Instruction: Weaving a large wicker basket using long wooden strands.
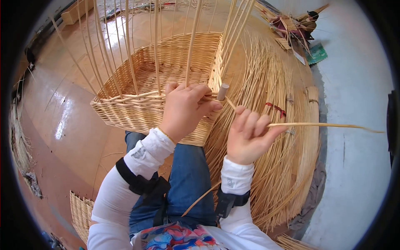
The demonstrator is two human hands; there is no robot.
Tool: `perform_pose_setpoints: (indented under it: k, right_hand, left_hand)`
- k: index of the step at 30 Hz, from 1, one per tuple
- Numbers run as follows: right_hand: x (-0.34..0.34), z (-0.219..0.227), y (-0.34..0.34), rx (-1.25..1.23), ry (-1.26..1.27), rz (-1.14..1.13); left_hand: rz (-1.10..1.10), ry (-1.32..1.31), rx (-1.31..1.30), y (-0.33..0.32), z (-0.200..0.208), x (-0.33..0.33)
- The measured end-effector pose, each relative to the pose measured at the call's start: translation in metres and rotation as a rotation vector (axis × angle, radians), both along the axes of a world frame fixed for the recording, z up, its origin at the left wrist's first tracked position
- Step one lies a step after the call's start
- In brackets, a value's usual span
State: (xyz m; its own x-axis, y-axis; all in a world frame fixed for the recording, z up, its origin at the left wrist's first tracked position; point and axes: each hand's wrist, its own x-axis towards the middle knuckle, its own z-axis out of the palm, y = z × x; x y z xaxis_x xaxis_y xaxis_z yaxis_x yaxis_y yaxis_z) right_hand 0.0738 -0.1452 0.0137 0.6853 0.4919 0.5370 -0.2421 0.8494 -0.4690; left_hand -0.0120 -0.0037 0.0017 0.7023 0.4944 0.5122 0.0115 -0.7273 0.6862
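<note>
A half-woven wicker basket [137,107] rests against my knees, its tall upright stakes [156,50] rising from the rim. My left hand [183,109] is closed on the near rim by the right corner, with thumb and fingertips beside a thick, blunt-cut corner post [223,92]. To the right, my right hand [249,135] is closed around a long, pale wicker rod [321,124]. One part of the rod runs from the post into this hand, and its thin tail sticks out to the right. The rod's start behind the left fingers is hidden.
A large heap of loose wicker rods [266,83], tied in places with red cord [276,109], lies on the floor at right. Farther back at upper right sits another person [306,25] among rods. A woven piece [81,214] lies at lower left, and a wooden beam [77,11] at upper left.
</note>
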Motion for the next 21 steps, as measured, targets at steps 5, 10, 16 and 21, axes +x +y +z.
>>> perform_pose_setpoints:
  k: [5, 10, 16, 21]
  right_hand:
    - [-0.061, 0.010, 0.033, -0.707, -0.574, -0.669]
    - [-0.075, 0.024, 0.058, -0.946, -0.446, -0.412]
    - [-0.066, 0.032, 0.054, -0.670, -0.137, -0.423]
    - [-0.012, 0.025, 0.033, -1.201, -0.702, -0.573]
  left_hand:
    - [-0.019, -0.012, 0.062, 0.001, 0.001, -0.007]
    - [-0.281, -0.194, 0.027, 0.020, 0.007, -0.039]
    - [-0.263, -0.422, -0.633, 0.027, 0.001, -0.051]
    - [-0.220, -0.150, -0.668, 0.038, 0.010, -0.047]
